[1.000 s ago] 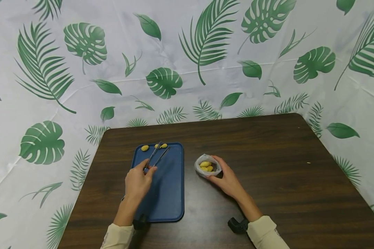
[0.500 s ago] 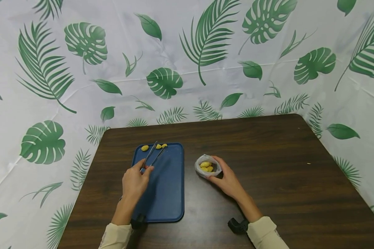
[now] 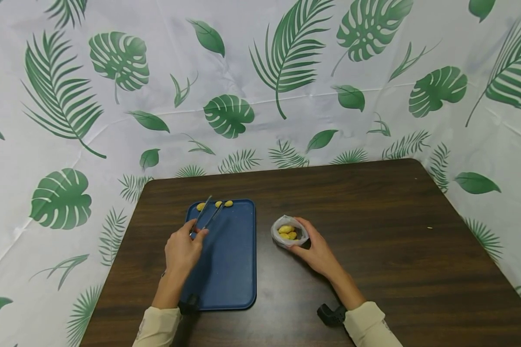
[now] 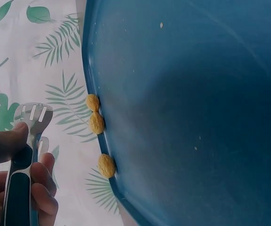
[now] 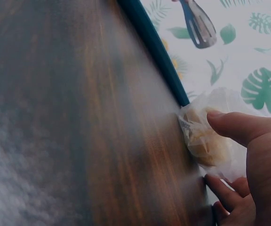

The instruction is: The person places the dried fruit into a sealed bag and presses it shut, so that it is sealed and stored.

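Note:
My left hand [image 3: 182, 250] grips metal tongs [image 3: 203, 212] over the far left part of the blue tray [image 3: 230, 260]; the tong arms stand apart with nothing between them. Three yellow-brown pieces lie along the tray's far edge, one [image 3: 200, 206] near the left corner and two [image 3: 228, 203] closer together. In the left wrist view the slotted tong head [image 4: 34, 115] is beside the pieces [image 4: 106, 165]. My right hand [image 3: 319, 250] holds a clear plastic bag [image 3: 277, 237] by its side, thumb and fingers around it, with several yellow pieces [image 3: 286, 229] inside.
The dark wooden table [image 3: 373, 207] carries the tray on its left and the bag near its middle. A tiny pale scrap [image 3: 430, 227] lies at the right. A leaf-patterned cloth [image 3: 252, 58] hangs behind the table. Black bands [image 3: 331, 314] are at both wrists.
My left hand and the tongs have moved left along the tray's far side, towards the leftmost piece. My right hand and the bag have stayed in place.

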A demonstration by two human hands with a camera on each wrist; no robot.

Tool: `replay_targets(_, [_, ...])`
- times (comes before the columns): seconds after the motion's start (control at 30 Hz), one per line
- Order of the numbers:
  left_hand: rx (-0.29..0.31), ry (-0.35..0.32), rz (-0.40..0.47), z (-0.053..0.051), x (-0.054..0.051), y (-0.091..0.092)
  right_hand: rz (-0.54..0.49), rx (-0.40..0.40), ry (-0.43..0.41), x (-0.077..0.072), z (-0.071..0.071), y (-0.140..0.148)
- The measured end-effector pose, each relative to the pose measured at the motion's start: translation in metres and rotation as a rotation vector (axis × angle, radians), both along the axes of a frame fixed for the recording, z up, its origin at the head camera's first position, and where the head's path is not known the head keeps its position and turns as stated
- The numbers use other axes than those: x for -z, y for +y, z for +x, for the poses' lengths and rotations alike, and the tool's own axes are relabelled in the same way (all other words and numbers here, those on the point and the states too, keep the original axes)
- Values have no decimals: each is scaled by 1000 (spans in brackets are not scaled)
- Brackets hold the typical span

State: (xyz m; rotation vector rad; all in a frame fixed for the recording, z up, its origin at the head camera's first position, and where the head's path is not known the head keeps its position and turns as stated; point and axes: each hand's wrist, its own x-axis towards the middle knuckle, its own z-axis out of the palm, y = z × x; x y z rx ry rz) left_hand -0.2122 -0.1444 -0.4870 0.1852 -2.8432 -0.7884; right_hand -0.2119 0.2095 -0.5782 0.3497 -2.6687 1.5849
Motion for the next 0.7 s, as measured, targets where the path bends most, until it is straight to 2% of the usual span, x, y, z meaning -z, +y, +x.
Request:
replay_targets(0.47, [-19,-47,-20,-8,1,-8,3,2,23,-3,1,2])
replay_targets(0.7, [-36,-75,-39,-11,1,-16,15,2,3,-2,0,0])
